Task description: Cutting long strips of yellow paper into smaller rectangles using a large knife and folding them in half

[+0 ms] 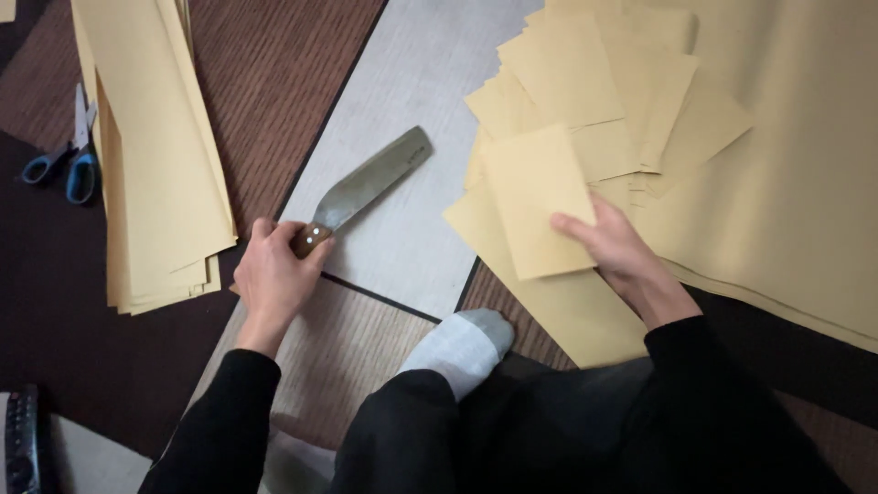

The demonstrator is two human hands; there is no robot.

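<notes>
Hands: left (273, 274) grips one knife (366, 187), right (611, 245) one paper sheet (535, 197).

Floor (274, 82): dark brown covering with fine ribbed texture, seen from above. Pale grey wood-grain panel (412, 183) laid on it at a diagonal, edged by a thin dark seam; a second, ribbed pale panel (338, 348) adjoins its lower end. Darker, near-black surface along the left side. Light soft and dim, shadows weak. No walls or windows in view.
</notes>
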